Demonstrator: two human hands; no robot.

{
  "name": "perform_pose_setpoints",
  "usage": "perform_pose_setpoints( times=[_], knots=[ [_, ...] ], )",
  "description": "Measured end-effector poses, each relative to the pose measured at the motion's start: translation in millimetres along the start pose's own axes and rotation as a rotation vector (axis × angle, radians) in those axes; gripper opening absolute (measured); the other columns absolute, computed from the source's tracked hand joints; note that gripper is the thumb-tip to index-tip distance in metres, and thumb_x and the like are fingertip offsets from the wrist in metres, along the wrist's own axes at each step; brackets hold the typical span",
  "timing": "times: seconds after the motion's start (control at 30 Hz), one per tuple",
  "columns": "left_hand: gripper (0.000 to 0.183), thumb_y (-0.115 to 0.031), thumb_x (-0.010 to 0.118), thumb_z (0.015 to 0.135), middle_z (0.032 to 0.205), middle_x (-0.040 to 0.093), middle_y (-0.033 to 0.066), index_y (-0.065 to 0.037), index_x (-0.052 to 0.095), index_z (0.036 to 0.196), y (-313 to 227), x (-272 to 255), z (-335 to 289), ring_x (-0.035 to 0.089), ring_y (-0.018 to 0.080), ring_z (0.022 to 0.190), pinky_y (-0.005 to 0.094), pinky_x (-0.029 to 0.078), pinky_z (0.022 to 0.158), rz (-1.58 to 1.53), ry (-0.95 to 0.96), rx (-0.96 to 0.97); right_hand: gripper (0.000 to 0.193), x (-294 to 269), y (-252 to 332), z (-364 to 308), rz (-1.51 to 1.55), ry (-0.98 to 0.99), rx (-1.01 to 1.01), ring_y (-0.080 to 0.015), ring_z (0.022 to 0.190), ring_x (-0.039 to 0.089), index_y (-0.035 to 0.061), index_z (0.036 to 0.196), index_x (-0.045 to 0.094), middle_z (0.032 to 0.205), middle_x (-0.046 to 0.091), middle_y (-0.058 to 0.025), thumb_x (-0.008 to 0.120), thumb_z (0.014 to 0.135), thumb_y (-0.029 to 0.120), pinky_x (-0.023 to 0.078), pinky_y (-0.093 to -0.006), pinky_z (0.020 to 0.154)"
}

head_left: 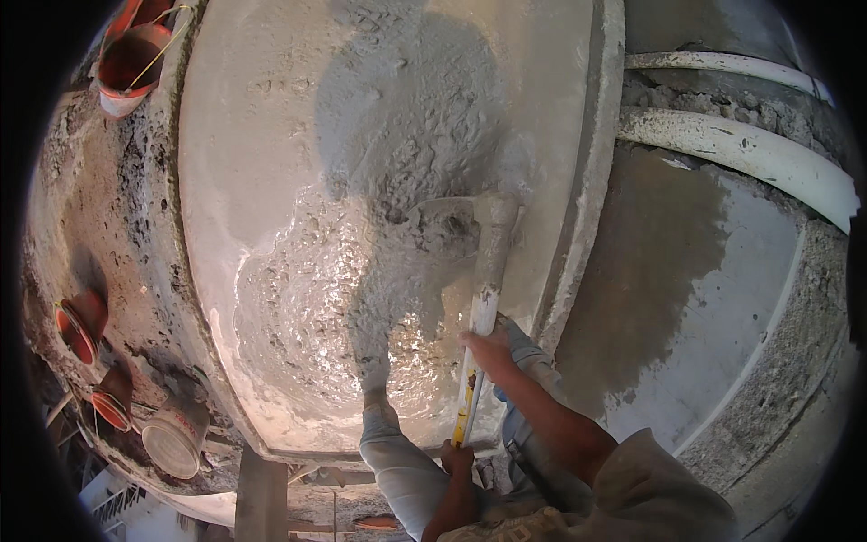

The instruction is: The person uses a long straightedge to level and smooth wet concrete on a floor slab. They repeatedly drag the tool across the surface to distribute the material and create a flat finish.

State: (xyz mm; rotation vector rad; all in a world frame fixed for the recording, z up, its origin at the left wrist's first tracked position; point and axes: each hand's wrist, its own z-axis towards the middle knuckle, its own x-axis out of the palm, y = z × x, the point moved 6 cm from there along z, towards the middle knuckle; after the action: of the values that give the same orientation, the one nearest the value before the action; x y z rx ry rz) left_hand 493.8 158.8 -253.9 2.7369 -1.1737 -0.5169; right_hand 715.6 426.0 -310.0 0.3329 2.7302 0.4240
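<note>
Largest item: a mixing bed [605, 117] with a raised rim, holding a broad mass of wet mortar [411, 135], lumpy toward the far end, soupy and glinting nearer the person, whose left leg [384, 420] ends in the mix. The long-handled hoe [484, 312] lies right of the bed's centre, its head down in the mortar and caked grey.

Technique (my judgement): draw the blade in low, full strokes, folding stiff material into the wetter zone; keep the strokes short of the feet and the liquid off the rim.

Other containers, outside the bed at left: a pale bucket [187, 420], tipped, contents not discernible; an orange-and-white bucket [117, 98], its mouth showing a dark interior, any residue unclear; two smaller-looking orange buckets [90, 312] [111, 409], mouths facing outward, no fill visible.

Smallest: the right hand [490, 354] grips mid-handle, fingers wrapped round it; the left hand [457, 458] encloses the rear end, fingers curled, though individual fingertips are indistinct.
</note>
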Motion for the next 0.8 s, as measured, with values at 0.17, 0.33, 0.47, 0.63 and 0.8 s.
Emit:
perform_pose_setpoints(
  times=[0.17,0.33,0.47,0.63,0.8],
  knots=[
    [0.031,-0.019,0.077,0.066,0.086,0.067,0.0166,-0.007,0.065,0.092,-167,-46,28,0.066,0.0375,0.079,0.0471,0.052,0.073,-0.053,-0.173,0.56,0.017,-68,146,26,0.372,0.011,-0.301,-0.0163,0.057,0.059,0.0015,0.089,0.058,0.069,0.06,-0.0071,0.069,0.08,0.01,0.049,-0.0313,0.052],
    [0.037,-0.025,0.076,0.075,0.08,0.066,0.0089,0.0,0.061,0.096,-451,-111,40,0.066,0.0202,0.067,0.036,0.053,0.064,-0.411,0.609,1.002,0.019,-144,383,189,0.231,-0.148,-0.524,-0.0162,0.056,0.057,0.0073,0.087,0.058,0.071,0.056,-0.0048,0.063,0.087,0.025,0.048,-0.0317,0.05],
    [0.03,-0.017,0.074,0.08,0.073,0.06,0.0063,0.001,0.054,0.095,-549,-120,75,0.059,0.0135,0.053,0.0292,0.049,0.051,-0.538,0.817,0.964,0.028,-137,431,282,0.063,-0.321,-0.565,-0.0189,0.065,0.064,-0.0015,0.107,0.058,0.083,0.061,-0.0117,0.063,0.088,0.017,0.058,-0.037,0.063],
    [0.028,-0.015,0.071,0.084,0.072,0.059,0.0049,0.0,0.053,0.099,-489,-124,79,0.058,0.0126,0.053,0.0268,0.047,0.049,-0.712,0.794,0.906,0.029,-64,397,280,-0.188,-0.262,-0.475,-0.0165,0.07,0.063,-0.0026,0.104,0.059,0.086,0.06,-0.0077,0.063,0.082,0.015,0.058,-0.0368,0.067],
    [0.034,-0.021,0.073,0.086,0.073,0.059,0.0051,0.0,0.053,0.102,-370,-174,50,0.058,0.0125,0.054,0.0271,0.048,0.049,-0.599,0.697,0.824,0.022,-16,324,230,-0.167,-0.179,-0.431,-0.017,0.067,0.065,0.0,0.097,0.06,0.078,0.062,-0.0067,0.062,0.08,0.015,0.056,-0.0375,0.063]
  ],
)
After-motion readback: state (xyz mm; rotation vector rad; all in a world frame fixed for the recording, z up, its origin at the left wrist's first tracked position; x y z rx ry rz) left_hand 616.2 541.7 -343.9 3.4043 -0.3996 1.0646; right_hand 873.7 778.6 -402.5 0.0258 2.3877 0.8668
